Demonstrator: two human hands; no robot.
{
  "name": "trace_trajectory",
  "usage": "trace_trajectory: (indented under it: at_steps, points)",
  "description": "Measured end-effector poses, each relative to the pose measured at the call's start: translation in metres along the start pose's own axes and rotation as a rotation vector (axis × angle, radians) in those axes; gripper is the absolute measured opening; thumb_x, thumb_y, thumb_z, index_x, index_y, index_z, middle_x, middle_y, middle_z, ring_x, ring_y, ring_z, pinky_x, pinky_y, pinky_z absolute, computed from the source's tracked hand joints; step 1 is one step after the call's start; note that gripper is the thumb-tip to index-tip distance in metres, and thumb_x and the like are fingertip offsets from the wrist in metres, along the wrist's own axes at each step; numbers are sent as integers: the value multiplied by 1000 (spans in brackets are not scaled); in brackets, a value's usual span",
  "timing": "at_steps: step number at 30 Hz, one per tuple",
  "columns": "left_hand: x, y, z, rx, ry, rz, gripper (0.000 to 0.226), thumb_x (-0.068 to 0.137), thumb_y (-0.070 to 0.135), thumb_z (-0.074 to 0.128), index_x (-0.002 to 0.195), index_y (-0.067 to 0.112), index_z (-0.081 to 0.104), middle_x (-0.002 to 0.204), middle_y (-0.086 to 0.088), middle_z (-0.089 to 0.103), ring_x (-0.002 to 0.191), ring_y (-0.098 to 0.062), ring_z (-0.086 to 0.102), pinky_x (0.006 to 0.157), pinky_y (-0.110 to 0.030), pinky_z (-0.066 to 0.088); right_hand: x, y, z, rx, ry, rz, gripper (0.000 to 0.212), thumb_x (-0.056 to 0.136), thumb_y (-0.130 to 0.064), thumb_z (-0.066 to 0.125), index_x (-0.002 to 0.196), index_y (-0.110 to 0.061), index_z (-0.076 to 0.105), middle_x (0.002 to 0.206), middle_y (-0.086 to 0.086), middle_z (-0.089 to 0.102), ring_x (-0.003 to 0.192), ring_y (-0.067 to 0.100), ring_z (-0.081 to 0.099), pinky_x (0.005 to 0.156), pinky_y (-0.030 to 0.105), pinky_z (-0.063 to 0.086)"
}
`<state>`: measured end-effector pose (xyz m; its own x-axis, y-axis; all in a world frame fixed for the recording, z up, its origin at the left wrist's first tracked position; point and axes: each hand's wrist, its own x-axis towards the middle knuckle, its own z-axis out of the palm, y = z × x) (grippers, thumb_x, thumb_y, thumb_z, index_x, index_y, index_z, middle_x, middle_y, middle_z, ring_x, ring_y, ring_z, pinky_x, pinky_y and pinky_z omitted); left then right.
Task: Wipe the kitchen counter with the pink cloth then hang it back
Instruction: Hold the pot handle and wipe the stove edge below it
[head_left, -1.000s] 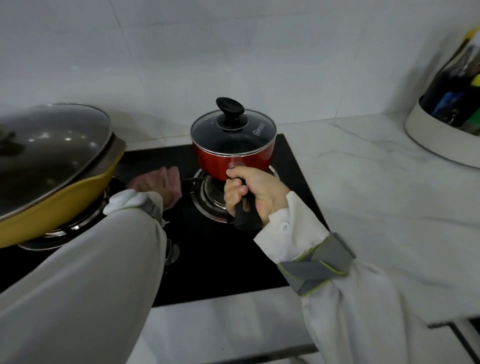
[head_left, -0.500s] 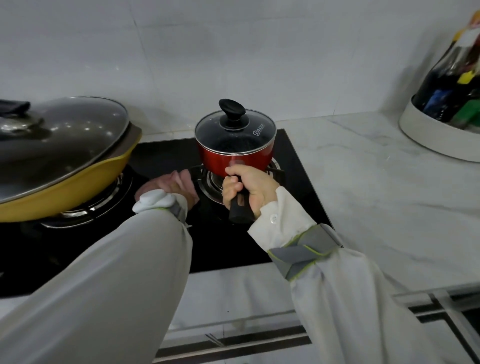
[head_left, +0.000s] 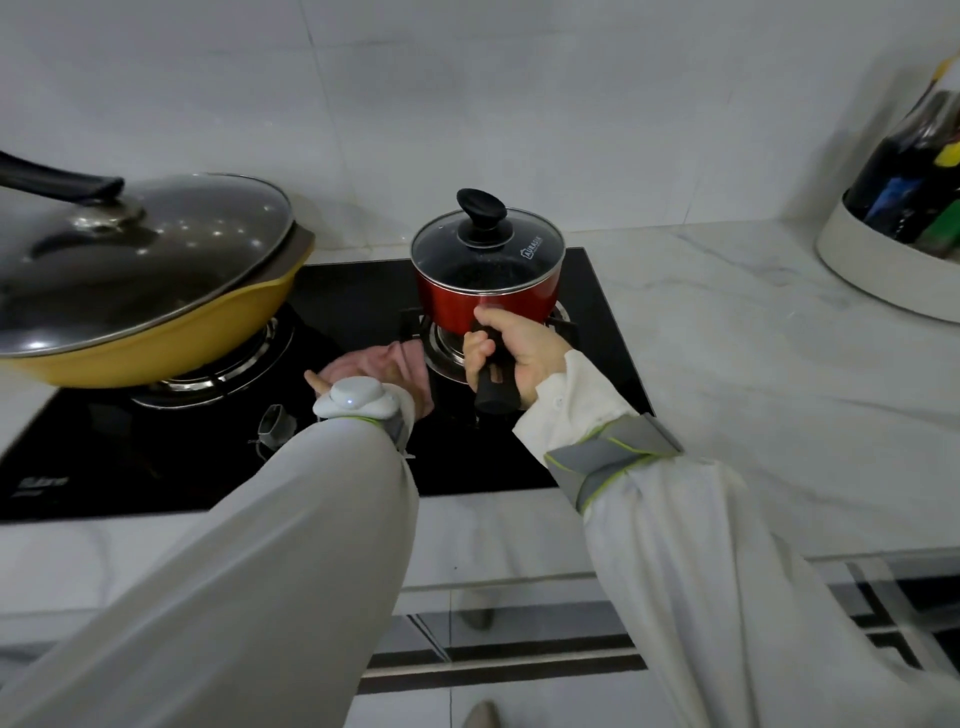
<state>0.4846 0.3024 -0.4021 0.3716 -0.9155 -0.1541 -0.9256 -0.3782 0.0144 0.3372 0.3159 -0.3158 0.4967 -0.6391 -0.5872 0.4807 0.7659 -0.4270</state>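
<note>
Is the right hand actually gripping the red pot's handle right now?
Touching. The head view shows the right hand with fingers curled round the black handle of the red pot.

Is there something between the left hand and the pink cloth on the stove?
Nothing visible does. The left hand already rests on the pink cloth on the black hob. The right hand grips the red pot's handle beside it.

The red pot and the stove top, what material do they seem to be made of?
Red pot: probably enamelled or painted metal, judging by its glossy red wall; its lid looks like glass in a metal rim, with a black knob, likely plastic. Stove top: probably black glass, smooth and reflective.
</note>
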Motion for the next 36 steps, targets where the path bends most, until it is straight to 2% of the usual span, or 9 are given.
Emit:
trace_trajectory:
  at_steps: [5,9,13,16,18,21,25,32,36]
  points:
    - [-9,7,22,231,-130,-4,67,80,68,18,144,50,13,145,12,40,139,-39,24,88,-81,-10,-7,7,-5,-15,0,-58,33,93,-30,54,74,-3,50,61,3,49,30,11,50,36,20,49]
    - [-59,23,13,366,-20,105,75,91,63,25,141,43,-28,154,2,18,142,-42,15,108,-72,-1,-22,15,-14,-85,-46,-64,28,91,-33,55,82,-7,56,71,0,54,58,12,55,56,28,53]
    - [-100,38,11,354,-145,199,64,93,62,20,149,41,-2,160,2,7,145,-41,2,106,-72,-8,-36,25,-27,-167,-128,-87,23,93,-35,50,97,-13,57,81,2,59,74,17,57,73,35,47]
    - [-140,39,17,422,-204,412,59,94,52,34,148,38,16,158,-4,18,141,-45,19,100,-75,13,-42,36,-40,-267,-87,-129,27,95,-39,46,100,-15,58,87,5,60,78,19,57,73,35,46]
    - [-151,33,17,307,-142,392,55,91,52,30,142,33,34,149,-5,36,132,-41,36,97,-69,27,-46,42,-50,-350,-23,-164,28,96,-40,43,92,-17,59,84,3,61,77,19,57,71,33,46]
    - [-140,18,26,181,-27,132,65,86,55,19,147,33,21,146,-10,34,133,-37,32,100,-61,27,-50,49,-71,-507,131,-255,19,96,-31,45,93,-17,58,79,0,60,72,15,55,67,29,44]
    - [-134,31,62,-165,4,-33,66,92,57,21,151,35,0,161,-11,-4,148,-33,-8,114,-62,2,-55,56,-103,-772,351,-517,15,93,-16,46,95,-18,61,83,-1,60,75,12,53,66,23,43]
    - [-164,156,68,18,43,355,75,92,45,43,152,29,0,159,-18,-8,145,-43,-8,113,-63,0,-69,57,-166,-1019,736,-781,19,90,-9,47,103,-9,61,116,11,64,103,27,59,88,31,45]
    - [-168,156,72,58,55,467,69,96,39,38,152,25,0,160,-11,-12,147,-37,-10,114,-61,0,-72,62,-172,-1132,784,-810,18,89,-8,49,100,-9,63,123,11,61,111,30,56,98,39,46]
